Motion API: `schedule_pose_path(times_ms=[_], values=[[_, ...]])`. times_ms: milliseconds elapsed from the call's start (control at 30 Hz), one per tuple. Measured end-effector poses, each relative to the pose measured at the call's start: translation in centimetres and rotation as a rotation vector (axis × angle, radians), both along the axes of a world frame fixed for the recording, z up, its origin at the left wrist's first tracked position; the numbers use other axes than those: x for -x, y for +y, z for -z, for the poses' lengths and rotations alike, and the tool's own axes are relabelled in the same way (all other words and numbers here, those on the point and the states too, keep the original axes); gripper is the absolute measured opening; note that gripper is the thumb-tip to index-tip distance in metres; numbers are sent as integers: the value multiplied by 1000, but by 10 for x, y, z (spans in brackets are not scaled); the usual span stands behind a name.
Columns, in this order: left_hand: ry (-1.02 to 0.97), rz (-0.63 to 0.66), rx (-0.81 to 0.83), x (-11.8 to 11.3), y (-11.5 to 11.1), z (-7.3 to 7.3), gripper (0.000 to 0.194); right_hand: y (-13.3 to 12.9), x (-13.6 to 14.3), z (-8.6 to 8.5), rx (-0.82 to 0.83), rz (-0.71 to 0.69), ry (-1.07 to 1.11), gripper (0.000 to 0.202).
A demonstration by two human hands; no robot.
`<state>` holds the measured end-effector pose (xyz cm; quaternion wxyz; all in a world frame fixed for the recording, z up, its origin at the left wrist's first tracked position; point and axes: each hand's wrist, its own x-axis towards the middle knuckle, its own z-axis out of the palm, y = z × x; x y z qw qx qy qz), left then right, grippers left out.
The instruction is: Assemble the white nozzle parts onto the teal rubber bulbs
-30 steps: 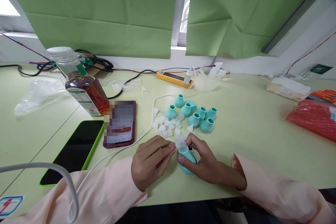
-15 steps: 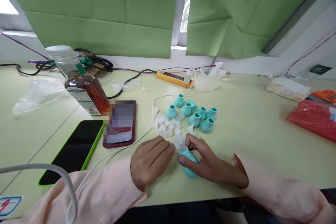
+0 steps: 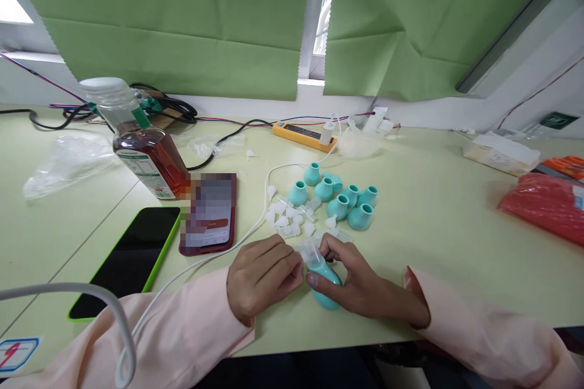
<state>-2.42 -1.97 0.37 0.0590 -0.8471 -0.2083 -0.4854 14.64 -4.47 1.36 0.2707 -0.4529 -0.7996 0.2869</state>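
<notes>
My right hand (image 3: 353, 279) is wrapped round a teal bulb (image 3: 325, 292) near the table's front edge. A clear plastic piece (image 3: 311, 251) sits on the bulb's upper end, between my two hands. The fingers of my left hand (image 3: 267, 276) are pinched together at the left side of that clear piece; their tips are partly hidden. Beyond my hands lie several small white and clear plastic parts (image 3: 283, 219). Several more teal bulbs (image 3: 338, 207) stand behind and to the right of them, most with their open necks up.
Left of my hands are a black phone with a green edge (image 3: 132, 255), a red-cased phone (image 3: 210, 213) and a bottle of amber liquid (image 3: 150, 158). A yellow power strip (image 3: 303, 136) lies behind, a red package (image 3: 542, 206) at right. A white cable (image 3: 241, 239) crosses the table.
My hands have shifted very slightly, and the clear piece on the bulb has tilted a little. The other things have stayed where they were.
</notes>
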Motion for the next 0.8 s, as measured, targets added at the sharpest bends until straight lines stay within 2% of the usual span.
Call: schedule_pose_path(times_ms=[167,233,333,400,533,800], values=[[-96,74,81,-1,-2,-9,16,3,-1,2,-12,10,129,16],[-146,114,178,0,-5,-14,15,3,-2,2,-24,21,164,13],[-213,102,356,0,-7,-18,22,2,-3,0,-66,-7,131,12],[-237,98,411,0,-8,-17,24,0,-2,-1,-126,-28,98,13],[-275,149,419,0,-7,-16,9,-1,-1,-1,-317,-24,89,11],[-294,209,392,0,-5,-14,12,0,-4,3,-457,8,51,11]])
